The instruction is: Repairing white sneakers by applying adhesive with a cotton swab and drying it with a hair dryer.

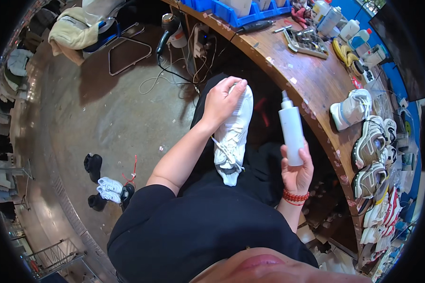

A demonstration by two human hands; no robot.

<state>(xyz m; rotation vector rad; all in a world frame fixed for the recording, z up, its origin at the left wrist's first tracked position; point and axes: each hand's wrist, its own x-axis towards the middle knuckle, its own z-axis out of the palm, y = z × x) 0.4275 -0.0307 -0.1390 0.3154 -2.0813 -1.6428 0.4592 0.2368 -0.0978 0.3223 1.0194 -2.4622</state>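
1. The left hand [223, 101] lies on the toe of a white lace-up sneaker [231, 129]. Its fingers are bent and close together. I cannot tell if it grips hard or just rests there.
2. The sneaker is in the middle, over the person's black pants [264, 162]. Its toe points far and its heel is near. Its laces [229, 151] look loose.
3. The right hand [297, 172] is curled around the bottom of a white squeeze bottle [293, 132]. The thumb and fingers press on its sides. The bottle's pointy tip is up at the far end, to the right of the sneaker and apart from it.
4. A red bead bracelet [296, 196] is on the right wrist.
5. On the right is a curved wooden workbench [311, 89]. A white-and-gray sneaker [349, 113] sits on it, with brown-and-white sneakers [369, 141] nearer.
6. Blue bins [238, 20] sit on the far part of the bench.
7. Far left of the bench is a hair dryer [166, 34].
8. On the floor at the left are white shoes [110, 188] and black shoes [93, 167].
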